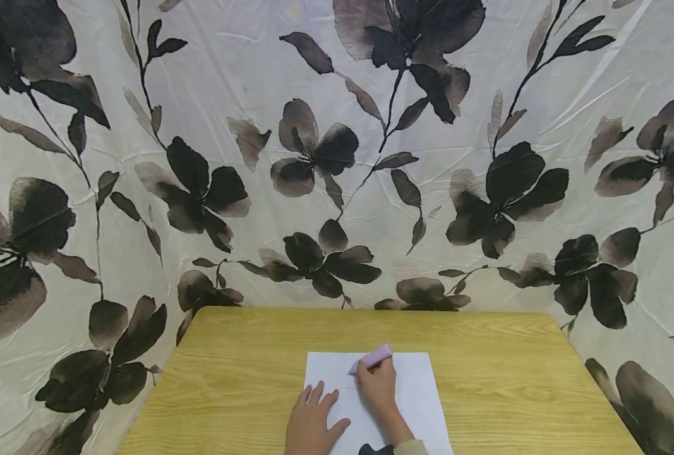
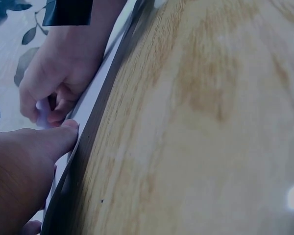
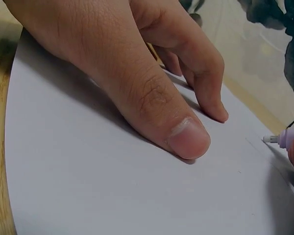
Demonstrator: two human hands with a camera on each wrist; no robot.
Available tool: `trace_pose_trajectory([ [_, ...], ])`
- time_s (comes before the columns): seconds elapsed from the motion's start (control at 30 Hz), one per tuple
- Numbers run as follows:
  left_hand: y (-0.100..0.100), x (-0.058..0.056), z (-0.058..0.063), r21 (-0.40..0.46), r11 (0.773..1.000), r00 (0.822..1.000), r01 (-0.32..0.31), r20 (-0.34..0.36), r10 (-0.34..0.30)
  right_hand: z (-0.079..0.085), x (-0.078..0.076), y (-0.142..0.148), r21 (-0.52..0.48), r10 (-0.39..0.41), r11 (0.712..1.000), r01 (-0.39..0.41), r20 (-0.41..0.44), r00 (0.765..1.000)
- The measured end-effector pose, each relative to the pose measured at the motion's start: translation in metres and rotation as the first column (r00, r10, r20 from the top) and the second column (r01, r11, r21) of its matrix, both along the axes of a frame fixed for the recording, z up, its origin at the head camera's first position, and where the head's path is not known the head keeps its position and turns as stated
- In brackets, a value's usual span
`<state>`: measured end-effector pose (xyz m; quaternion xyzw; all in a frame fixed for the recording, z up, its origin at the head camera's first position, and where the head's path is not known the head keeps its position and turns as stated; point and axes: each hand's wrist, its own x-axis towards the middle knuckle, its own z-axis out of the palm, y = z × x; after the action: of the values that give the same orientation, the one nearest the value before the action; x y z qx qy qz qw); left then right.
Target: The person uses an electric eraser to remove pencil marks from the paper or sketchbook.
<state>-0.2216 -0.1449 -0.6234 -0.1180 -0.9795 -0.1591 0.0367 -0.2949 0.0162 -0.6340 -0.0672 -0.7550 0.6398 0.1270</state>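
Observation:
A white sheet of paper [image 1: 422, 404] lies on the wooden table. My right hand [image 1: 379, 385] pinches a thick lavender correction pen [image 1: 376, 356], tilted with its narrow tip down at the upper part of the sheet. In the right wrist view the metal tip of the correction pen [image 3: 271, 139] meets the paper beside faint thin marks. My left hand [image 1: 311, 423] rests with spread fingers on the sheet's left side, and its thumb [image 3: 188, 139] touches the paper. The left wrist view shows the left hand [image 2: 19, 166] close to the right hand [image 2: 63, 73].
The wooden table [image 1: 228, 379] extends to both sides of the sheet. Behind and beside it hangs a white cloth [image 1: 257, 82] with dark flower prints. A black strap [image 1: 375, 449] sits at the right wrist, next to a beige sleeve [image 1: 410, 447].

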Motion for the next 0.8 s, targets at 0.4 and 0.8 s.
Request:
trace_pose_trajectory([
  [0.4,-0.0002,0.0002,-0.0026,-0.002,1.000,1.000,-0.002,-0.003,0.002,0.0004,0.0011,0.0021,-0.100,-0.036,0.994,0.035,-0.012,0.999],
  [0.8,-0.0006,0.0000,-0.0032,-0.004,1.000,1.000,-0.006,-0.023,0.006,-0.0001,0.0013,0.0008,-0.091,-0.013,0.996,0.011,-0.025,1.000],
])
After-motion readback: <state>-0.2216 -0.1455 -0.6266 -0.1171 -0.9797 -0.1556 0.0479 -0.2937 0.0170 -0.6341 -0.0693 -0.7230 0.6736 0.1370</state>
